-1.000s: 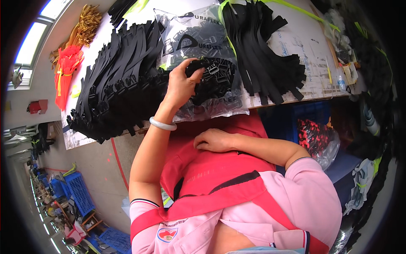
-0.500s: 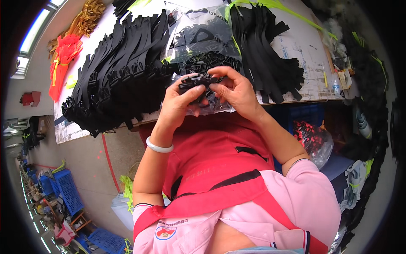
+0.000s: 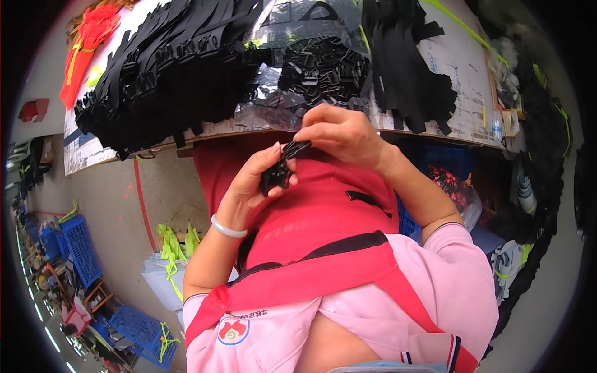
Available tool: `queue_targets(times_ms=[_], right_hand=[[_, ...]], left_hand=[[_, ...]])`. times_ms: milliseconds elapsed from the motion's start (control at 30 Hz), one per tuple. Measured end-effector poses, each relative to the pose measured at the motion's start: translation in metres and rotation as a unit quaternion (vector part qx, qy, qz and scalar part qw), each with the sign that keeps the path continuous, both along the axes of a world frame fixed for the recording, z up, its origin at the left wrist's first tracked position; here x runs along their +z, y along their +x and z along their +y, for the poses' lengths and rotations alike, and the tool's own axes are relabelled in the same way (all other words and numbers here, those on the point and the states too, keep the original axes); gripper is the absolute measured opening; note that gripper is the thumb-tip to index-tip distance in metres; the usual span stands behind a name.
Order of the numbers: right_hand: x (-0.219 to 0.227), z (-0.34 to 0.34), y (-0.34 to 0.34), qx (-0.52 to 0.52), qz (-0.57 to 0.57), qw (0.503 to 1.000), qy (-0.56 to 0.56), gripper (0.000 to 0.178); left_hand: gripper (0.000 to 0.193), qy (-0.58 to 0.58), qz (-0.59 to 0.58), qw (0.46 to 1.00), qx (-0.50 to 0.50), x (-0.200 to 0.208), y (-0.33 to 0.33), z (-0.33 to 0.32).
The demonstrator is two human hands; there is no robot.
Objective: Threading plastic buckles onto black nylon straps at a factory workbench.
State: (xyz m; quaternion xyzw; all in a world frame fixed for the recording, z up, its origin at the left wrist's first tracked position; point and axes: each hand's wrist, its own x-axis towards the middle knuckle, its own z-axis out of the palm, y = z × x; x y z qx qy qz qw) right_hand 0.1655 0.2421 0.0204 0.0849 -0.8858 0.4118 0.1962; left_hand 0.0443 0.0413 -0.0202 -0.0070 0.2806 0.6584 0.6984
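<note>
My left hand [image 3: 247,178] is closed around a small cluster of black plastic buckles [image 3: 277,174], held in front of the red apron. Fingers bent, my right hand [image 3: 348,138] pinches at the upper end of a buckle [image 3: 296,148] that sticks out of that cluster; its fingertips are partly hidden. Just beyond my hands, a clear plastic bag [image 3: 267,115] lies open on the table with many loose black buckles [image 3: 323,71] in it. Left of the bag is a thick pile of black webbing straps [image 3: 205,74] with buckles on their ends.
More black straps [image 3: 410,74] hang over the table [image 3: 463,93] on the right. An orange-red bundle [image 3: 90,46] lies at the far left. Below the table at right is a bag with red pieces [image 3: 454,189]. Blue crates [image 3: 81,248] stand on the floor at left.
Both hands have drawn back from the bag toward my body. The left hand has dropped lower with the buckles, and the loose buckles in the bag show more fully.
</note>
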Motion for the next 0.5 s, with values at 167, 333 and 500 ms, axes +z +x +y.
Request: queue_targets(times_ms=[167, 333, 500], right_hand=[[-0.02, -0.023, 0.013, 0.003, 0.013, 0.999, 0.03, 0.02], [-0.003, 0.031, 0.049, -0.231, -0.032, 0.971, 0.047, 0.021], [-0.008, 0.084, 0.081, -0.362, -0.113, 0.876, 0.3, 0.026]], left_hand=[[0.029, -0.025, 0.088, 0.993, -0.076, -0.005, 0.011, -0.013], [0.032, -0.014, -0.075, 0.997, -0.003, -0.016, 0.017, -0.011], [0.029, -0.055, -0.065, 0.996, 0.013, -0.03, 0.02, -0.016]])
